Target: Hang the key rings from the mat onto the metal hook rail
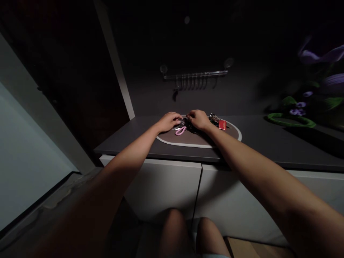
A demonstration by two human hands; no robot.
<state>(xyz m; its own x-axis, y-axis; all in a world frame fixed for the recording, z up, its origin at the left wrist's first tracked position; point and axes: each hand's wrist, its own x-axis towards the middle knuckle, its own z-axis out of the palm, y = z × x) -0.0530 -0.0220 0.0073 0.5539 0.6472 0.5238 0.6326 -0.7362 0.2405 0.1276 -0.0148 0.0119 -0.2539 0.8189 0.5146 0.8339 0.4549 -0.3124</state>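
Single head-worn view, looking forward and down from above the knees [175, 224]; left hand [169, 122] and right hand [199, 119] mid-range over counter [260, 143], dark wall [242, 96] far.

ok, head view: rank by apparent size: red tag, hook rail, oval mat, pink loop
1. oval mat, partly hidden by the hands
2. hook rail
3. pink loop and red tag: too alike to rank
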